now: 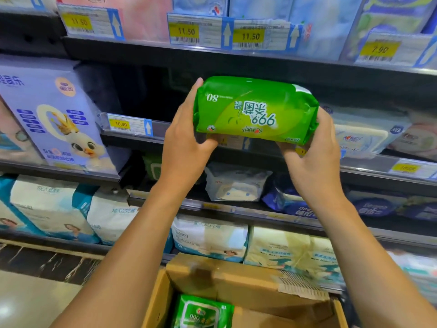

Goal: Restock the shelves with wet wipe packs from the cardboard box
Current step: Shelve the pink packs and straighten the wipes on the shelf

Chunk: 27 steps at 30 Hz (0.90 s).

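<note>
A dark open bay (142,91) sits left of centre in the frame, under the upper shelf edge (165,53). A purple carton (54,119) walls it on the left; pale wipe packs (361,131) crowd the right. A price-tag rail (132,125) lines its front lip. The green pack (255,110), held between left hand (184,143) and right hand (314,150), blocks the bay's right half.
</note>
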Tool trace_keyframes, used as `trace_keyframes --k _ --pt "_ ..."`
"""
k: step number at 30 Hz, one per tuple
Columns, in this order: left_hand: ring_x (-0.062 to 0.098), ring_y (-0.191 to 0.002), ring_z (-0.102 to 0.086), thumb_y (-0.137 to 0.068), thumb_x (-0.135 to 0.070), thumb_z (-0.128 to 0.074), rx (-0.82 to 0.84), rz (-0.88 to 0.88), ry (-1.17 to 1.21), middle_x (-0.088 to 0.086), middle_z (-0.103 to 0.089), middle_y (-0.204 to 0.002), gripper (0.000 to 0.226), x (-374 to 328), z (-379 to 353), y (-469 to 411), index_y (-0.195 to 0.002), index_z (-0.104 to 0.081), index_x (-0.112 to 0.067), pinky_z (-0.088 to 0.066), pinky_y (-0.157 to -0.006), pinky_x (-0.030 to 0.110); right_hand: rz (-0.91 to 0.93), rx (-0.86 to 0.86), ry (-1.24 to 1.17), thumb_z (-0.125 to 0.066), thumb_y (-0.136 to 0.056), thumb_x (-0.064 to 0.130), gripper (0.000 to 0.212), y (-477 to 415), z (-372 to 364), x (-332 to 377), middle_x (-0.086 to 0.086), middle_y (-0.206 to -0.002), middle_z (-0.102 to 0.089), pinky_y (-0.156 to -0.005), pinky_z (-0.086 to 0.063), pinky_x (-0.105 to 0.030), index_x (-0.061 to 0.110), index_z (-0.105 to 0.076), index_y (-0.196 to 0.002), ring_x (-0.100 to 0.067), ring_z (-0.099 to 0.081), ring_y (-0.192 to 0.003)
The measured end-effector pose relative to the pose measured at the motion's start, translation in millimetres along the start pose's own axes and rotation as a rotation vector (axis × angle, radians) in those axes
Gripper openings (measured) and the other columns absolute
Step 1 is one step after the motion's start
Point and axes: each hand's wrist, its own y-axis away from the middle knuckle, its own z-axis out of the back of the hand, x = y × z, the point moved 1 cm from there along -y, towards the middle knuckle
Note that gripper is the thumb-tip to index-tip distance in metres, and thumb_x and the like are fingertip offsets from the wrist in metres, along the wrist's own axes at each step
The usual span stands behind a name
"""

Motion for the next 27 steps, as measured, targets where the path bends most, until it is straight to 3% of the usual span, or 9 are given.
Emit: trace_keyframes --k 1,4,7,9,13,18,21,23,27 --pt "0.011 -0.129 -0.056 -0.078 -0.007 -0.076 0.007 0.030 -0.008 -0.014 -0.058 -0.142 0.097 0.3 -3.1 0.0 -0.160 -0.031 -0.030 -0.043 -0.114 0.033 -0.017 0.007 0.005 -0.076 -0.089 0.007 0.071 -0.3 -0.4 -1.0 -0.002 -0.139 -0.052 -0.106 -0.048 -0.047 0.018 -0.042 -0.150 -0.019 -0.053 -0.128" --pt "0.006 -0.118 -0.051 -0.079 -0.021 -0.075 -0.033 0.071 -0.190 -0.030 -0.055 -0.117 0.086 0.9 -11.4 0.4 -0.154 -0.034 -0.031 -0.008 -0.128 0.056 -0.058 0.021 0.027 -0.074 -0.094 0.018 0.066 -1.7 1.2 -6.2 0.001 -0.139 -0.056 -0.104 -0.049 -0.049 0.024 -0.041 -0.150 -0.021 -0.058 -0.123" --pt "0.002 -0.117 -0.058 -0.080 -0.046 -0.077 -0.066 0.090 -0.242 -0.026 -0.058 -0.113 0.075 2.9 -18.5 -0.5 -0.142 -0.038 -0.031 0.004 -0.127 0.056 -0.112 0.053 0.151 -0.071 -0.097 0.034 0.069 -2.2 6.3 -6.7 0.002 -0.136 -0.061 -0.106 -0.045 -0.057 0.028 -0.034 -0.155 -0.028 -0.059 -0.120" --pt "-0.001 -0.120 -0.059 -0.081 -0.058 -0.077 -0.081 0.109 -0.215 -0.026 -0.061 -0.115 0.069 4.8 -21.3 -1.7 -0.133 -0.042 -0.028 0.007 -0.126 0.055 -0.148 0.089 0.201 -0.067 -0.100 0.036 0.075 -1.7 8.0 -3.5 -0.004 -0.144 -0.058 -0.112 -0.040 -0.055 0.024 -0.026 -0.161 -0.035 -0.053 -0.128" --pt "0.000 -0.118 -0.060 -0.089 -0.053 -0.073 -0.074 0.140 -0.249 -0.019 -0.068 -0.117 0.050 4.4 -18.5 -4.7 -0.122 -0.047 -0.026 0.008 -0.127 0.053 -0.136 0.142 0.186 -0.066 -0.101 0.034 0.083 -2.3 7.7 2.3 0.000 -0.163 -0.039 -0.120 -0.034 -0.052 0.023 -0.015 -0.165 -0.027 -0.039 -0.148" --pt "0.008 -0.119 -0.057 -0.090 -0.048 -0.074 -0.063 0.091 -0.347 -0.016 -0.062 -0.122 0.046 -0.8 -10.1 -2.8 -0.123 -0.051 -0.026 -0.002 -0.127 0.054 -0.112 0.150 0.237 -0.069 -0.099 0.036 0.089 0.6 6.1 4.2 0.000 -0.166 -0.029 -0.119 -0.035 -0.043 0.021 -0.012 -0.166 -0.017 -0.029 -0.148" --pt "0.021 -0.114 -0.055 -0.088 -0.043 -0.076 -0.121 -0.001 -0.490 -0.003 -0.058 -0.118 0.046 -4.3 -10.5 4.9 -0.122 -0.055 -0.021 -0.023 -0.122 0.060 -0.053 0.003 0.210 -0.072 -0.095 0.028 0.083 10.2 1.9 5.4 -0.009 -0.156 -0.032 -0.116 -0.034 -0.030 0.012 -0.024 -0.161 -0.017 -0.033 -0.143" --pt "0.023 -0.115 -0.054 -0.089 -0.042 -0.072 -0.130 -0.046 -0.587 -0.002 -0.057 -0.119 0.046 -6.3 -11.3 11.1 -0.127 -0.054 -0.023 -0.025 -0.121 0.061 0.040 -0.094 0.212 -0.072 -0.093 0.024 0.069 18.5 -1.4 9.8 -0.013 -0.145 -0.040 -0.116 -0.034 -0.031 0.006 -0.039 -0.152 -0.022 -0.039 -0.137" --pt "0.023 -0.119 -0.053 -0.091 -0.036 -0.066 -0.085 -0.124 -0.649 -0.004 -0.057 -0.120 0.041 -9.1 -11.9 20.0 -0.129 -0.055 -0.028 -0.023 -0.120 0.063 0.148 0.042 0.324 -0.067 -0.094 0.034 0.049 32.4 -14.8 23.1 -0.002 -0.135 -0.054 -0.110 -0.034 -0.040 0.019 -0.056 -0.140 -0.023 -0.046 -0.131"
